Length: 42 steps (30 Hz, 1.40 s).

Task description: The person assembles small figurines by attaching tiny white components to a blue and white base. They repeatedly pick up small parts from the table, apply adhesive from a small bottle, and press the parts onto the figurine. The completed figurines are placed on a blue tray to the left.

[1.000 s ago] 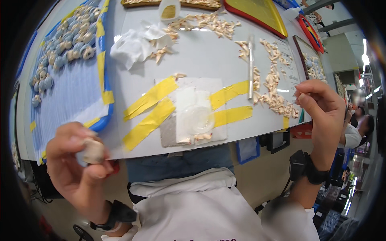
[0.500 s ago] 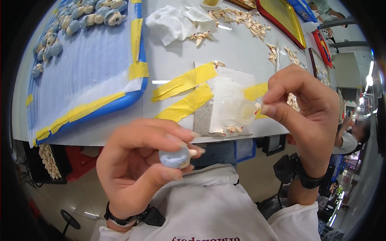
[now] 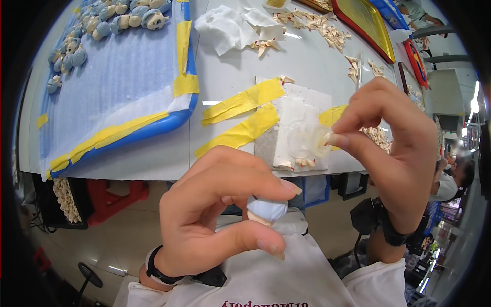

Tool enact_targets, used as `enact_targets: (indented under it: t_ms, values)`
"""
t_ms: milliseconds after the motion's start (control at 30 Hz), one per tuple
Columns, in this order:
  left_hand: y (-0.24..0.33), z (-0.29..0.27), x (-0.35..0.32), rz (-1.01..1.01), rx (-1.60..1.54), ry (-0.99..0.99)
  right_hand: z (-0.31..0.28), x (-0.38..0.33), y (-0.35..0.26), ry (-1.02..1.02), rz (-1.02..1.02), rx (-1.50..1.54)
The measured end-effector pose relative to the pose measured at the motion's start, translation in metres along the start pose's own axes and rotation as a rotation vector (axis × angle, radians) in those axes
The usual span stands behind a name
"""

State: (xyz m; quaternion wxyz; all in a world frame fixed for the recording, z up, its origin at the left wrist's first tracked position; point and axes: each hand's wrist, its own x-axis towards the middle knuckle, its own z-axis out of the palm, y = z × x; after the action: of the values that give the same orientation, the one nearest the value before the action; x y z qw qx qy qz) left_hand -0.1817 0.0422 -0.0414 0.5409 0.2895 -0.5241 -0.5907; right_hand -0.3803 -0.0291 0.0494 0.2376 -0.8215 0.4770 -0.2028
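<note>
A person seated at a white worktable (image 3: 307, 56) holds two small pieces up close to the chest, away from the cluttered surface. The left hand (image 3: 215, 215) pinches a small pale-blue figurine part (image 3: 267, 209), rounded on top with a cream underside, between thumb and forefinger, apparently turned so that its lower face shows toward the other hand. The right hand (image 3: 394, 148) is raised beside it, thumb and forefinger closed on a tiny cream piece (image 3: 323, 140) with a hint of red at its tip; it is too small to tell exactly what it is. The two pieces are near each other but apart. Behind the hands, at the table's near edge, lies a white work pad (image 3: 302, 123) fastened down with strips of yellow tape (image 3: 240, 102), likely to keep it from sliding, with a few cream scraps on its lower border. To the left, a blue-rimmed tray (image 3: 174, 120) lined with ribbed white foam, also taped, carries rows of blue-and-cream figurines (image 3: 117, 13) along its far side, the foam probably cushioning them. Crumpled white tissue (image 3: 225, 30) and scattered cream bits (image 3: 312, 23) sit farther back, near a red-framed yellow tray (image 3: 365, 23). Both wrists wear dark bands.
</note>
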Motion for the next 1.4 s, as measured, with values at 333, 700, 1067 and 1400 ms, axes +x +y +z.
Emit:
enact_targets:
  t_ms: [333, 700, 1067, 1400]
  values:
    - [0.009, 0.033, 0.001, -0.216, -0.31, 0.165, 0.009, -0.056, 0.0, 0.229, 0.131, 0.578]
    - [0.006, 0.033, 0.007, 0.074, 0.241, -0.069, 0.023, -0.078, -0.004, 0.095, 0.07, 0.739]
    - [0.018, 0.044, 0.001, 0.207, 0.614, -0.006, 0.036, -0.072, -0.008, 0.235, -0.209, 0.283]
    - [0.022, 0.027, 0.008, 0.228, 0.589, 0.05, -0.008, -0.037, -0.004, 0.136, -0.235, 0.152]
